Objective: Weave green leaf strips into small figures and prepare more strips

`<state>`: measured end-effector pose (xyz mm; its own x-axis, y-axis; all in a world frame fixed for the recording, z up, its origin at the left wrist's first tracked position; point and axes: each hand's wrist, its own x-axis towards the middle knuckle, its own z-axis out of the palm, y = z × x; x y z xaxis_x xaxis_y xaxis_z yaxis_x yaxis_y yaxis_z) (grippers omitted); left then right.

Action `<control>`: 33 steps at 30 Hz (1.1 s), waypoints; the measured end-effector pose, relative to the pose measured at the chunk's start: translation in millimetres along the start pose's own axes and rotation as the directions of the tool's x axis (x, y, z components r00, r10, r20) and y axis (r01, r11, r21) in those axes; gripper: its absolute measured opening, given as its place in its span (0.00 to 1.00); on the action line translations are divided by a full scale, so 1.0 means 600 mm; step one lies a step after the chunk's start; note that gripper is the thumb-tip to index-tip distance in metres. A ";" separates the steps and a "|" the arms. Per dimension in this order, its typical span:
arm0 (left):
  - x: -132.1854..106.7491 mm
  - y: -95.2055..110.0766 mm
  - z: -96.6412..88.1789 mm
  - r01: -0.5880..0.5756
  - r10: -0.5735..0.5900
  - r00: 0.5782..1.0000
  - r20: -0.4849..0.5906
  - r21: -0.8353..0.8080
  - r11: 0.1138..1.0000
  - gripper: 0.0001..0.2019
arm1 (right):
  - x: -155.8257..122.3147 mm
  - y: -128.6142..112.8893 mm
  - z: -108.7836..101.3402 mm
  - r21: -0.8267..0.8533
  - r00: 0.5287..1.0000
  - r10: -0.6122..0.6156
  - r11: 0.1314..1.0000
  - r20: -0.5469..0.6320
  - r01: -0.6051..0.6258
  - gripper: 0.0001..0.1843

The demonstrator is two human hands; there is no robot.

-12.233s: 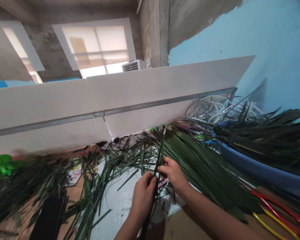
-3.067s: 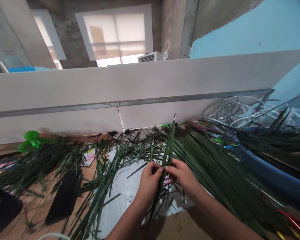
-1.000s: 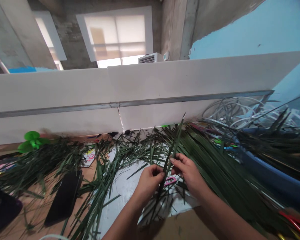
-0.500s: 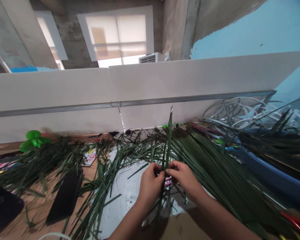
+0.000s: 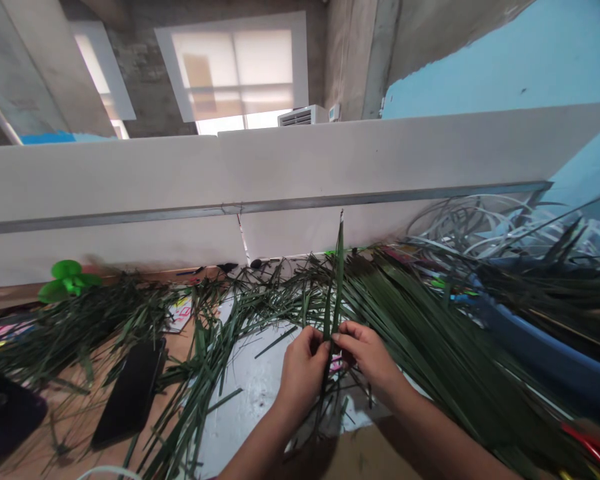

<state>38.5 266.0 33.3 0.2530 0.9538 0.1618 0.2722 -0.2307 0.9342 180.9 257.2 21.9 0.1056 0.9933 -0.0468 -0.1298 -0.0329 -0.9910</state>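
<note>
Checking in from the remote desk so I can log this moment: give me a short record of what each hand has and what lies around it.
left grip: left hand pinches an upright green palm leaflet
right grip: right hand pinches the same leaflet, beside the left hand
to the right: long palm leaflets, blue tub
to the left: loose palm strips, black phone, green plastic piece
underneath: white sheet on a wooden table
</note>
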 end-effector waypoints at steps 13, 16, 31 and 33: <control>-0.012 0.006 0.006 -0.077 0.080 0.996 -0.044 0.083 0.994 0.08 | 0.003 0.004 -0.001 -0.082 0.997 -0.048 0.996 -0.063 0.043 0.11; -0.013 0.008 0.006 -0.091 0.095 0.994 -0.046 0.069 0.993 0.08 | -0.001 0.000 0.001 -0.095 0.995 -0.066 0.994 -0.078 0.059 0.11; -0.016 0.008 0.009 -0.121 0.119 0.989 -0.084 -0.012 0.993 0.08 | -0.006 -0.009 0.007 -0.093 0.990 -0.104 0.991 -0.098 0.095 0.12; -0.014 0.009 0.010 -0.113 0.109 0.990 -0.091 -0.037 0.993 0.08 | -0.006 -0.009 0.007 -0.070 0.992 -0.091 0.994 -0.089 0.085 0.12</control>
<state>43.5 255.7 35.1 0.1954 0.9366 0.2909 0.2077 -0.3294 0.9211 177.4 254.2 28.0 0.2044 0.9783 0.0330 -0.0513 0.0444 -0.9977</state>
